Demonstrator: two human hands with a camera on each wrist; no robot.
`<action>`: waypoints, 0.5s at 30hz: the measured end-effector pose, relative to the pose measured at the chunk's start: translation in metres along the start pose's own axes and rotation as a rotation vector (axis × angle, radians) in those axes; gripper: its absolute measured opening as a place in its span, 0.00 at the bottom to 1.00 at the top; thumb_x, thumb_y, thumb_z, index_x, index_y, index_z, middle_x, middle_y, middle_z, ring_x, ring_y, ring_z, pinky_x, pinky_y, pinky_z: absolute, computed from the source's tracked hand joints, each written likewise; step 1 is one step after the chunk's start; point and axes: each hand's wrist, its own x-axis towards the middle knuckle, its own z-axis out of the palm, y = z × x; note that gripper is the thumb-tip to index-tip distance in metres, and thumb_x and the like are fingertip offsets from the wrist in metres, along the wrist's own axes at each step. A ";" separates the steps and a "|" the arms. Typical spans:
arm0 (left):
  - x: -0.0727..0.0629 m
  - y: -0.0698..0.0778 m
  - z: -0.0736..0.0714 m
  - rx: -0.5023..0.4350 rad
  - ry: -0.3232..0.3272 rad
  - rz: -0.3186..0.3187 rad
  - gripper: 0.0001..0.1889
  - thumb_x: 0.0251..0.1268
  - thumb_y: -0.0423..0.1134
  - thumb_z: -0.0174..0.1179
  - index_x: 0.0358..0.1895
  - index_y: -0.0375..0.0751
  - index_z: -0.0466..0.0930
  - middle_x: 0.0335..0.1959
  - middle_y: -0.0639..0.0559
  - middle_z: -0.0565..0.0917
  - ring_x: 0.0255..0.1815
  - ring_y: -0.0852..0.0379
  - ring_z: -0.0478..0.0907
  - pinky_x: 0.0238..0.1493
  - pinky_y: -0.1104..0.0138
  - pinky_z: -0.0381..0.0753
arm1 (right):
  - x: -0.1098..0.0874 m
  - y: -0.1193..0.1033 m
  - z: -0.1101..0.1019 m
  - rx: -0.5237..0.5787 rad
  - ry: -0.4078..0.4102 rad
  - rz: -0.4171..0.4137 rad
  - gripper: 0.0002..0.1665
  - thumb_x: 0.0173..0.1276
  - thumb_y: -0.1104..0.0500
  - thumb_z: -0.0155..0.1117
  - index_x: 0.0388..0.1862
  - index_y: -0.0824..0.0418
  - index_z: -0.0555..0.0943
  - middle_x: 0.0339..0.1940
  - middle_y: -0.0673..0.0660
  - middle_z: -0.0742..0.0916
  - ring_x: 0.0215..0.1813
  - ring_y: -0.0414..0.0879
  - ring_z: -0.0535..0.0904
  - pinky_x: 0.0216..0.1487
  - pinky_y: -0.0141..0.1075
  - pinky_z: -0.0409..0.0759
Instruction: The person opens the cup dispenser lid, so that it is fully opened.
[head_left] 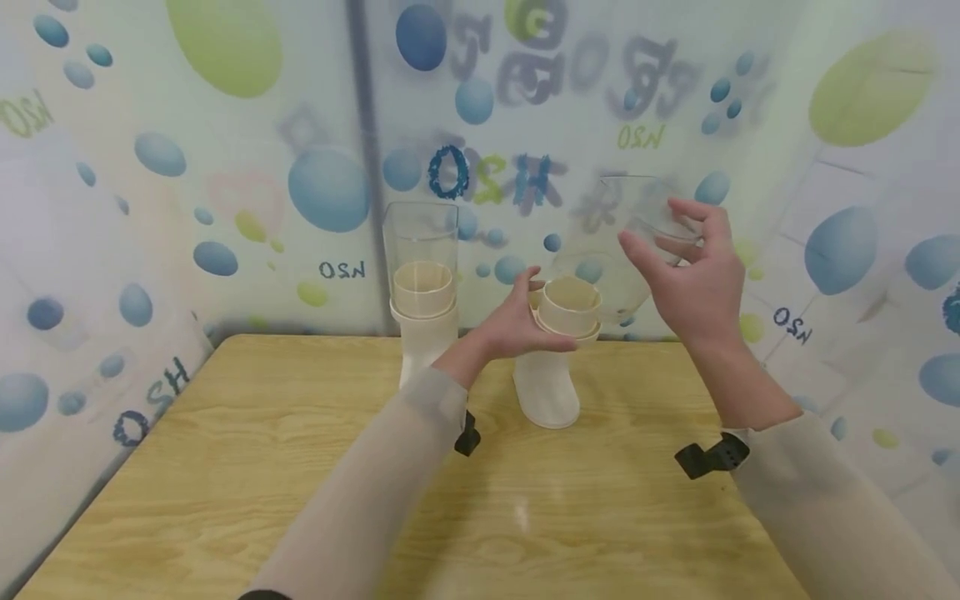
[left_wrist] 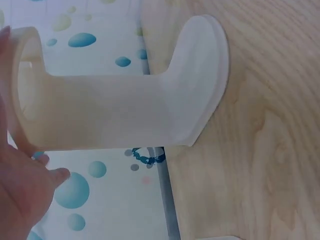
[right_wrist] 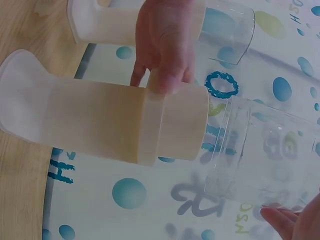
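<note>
A cream-white boot-shaped stand [head_left: 547, 392] is upright near the table's back edge, its round neck rising from a wider collar. My left hand [head_left: 517, 323] grips this collar from the left, thumb across the front. In the left wrist view the stand's foot [left_wrist: 200, 80] rests on the wood. My right hand [head_left: 701, 271] holds a clear plastic tube [right_wrist: 275, 150] tilted above and to the right of the neck. A gap shows between the tube's near end and the neck [right_wrist: 185, 125] in the right wrist view.
To the left is a matching boot-shaped stand [head_left: 427, 346] with a clear tube [head_left: 423, 237] fitted over its neck. The wooden table [head_left: 300, 467] ends at a curtain-like backdrop [head_left: 262, 200] printed with blue and green spots, which closes in on both sides.
</note>
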 end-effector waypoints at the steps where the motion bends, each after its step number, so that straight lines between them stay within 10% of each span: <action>1: -0.001 0.000 0.002 -0.003 0.020 -0.009 0.72 0.56 0.55 0.85 0.91 0.51 0.35 0.88 0.39 0.57 0.87 0.40 0.61 0.84 0.42 0.67 | 0.000 0.000 -0.002 0.002 0.005 0.003 0.41 0.69 0.38 0.79 0.76 0.42 0.75 0.79 0.43 0.78 0.69 0.46 0.87 0.51 0.24 0.82; 8: -0.016 -0.008 0.020 0.008 0.177 -0.081 0.70 0.54 0.69 0.81 0.92 0.49 0.44 0.89 0.43 0.58 0.86 0.42 0.65 0.80 0.42 0.72 | -0.002 0.007 -0.018 0.017 0.052 0.019 0.39 0.69 0.41 0.79 0.76 0.41 0.76 0.79 0.42 0.78 0.69 0.44 0.87 0.49 0.22 0.83; 15: -0.017 -0.011 0.024 -0.029 0.174 -0.097 0.66 0.57 0.69 0.79 0.92 0.54 0.46 0.86 0.43 0.65 0.82 0.42 0.70 0.78 0.42 0.74 | -0.002 0.026 -0.037 -0.045 0.090 0.120 0.40 0.71 0.36 0.75 0.78 0.35 0.72 0.82 0.41 0.75 0.72 0.42 0.84 0.62 0.33 0.83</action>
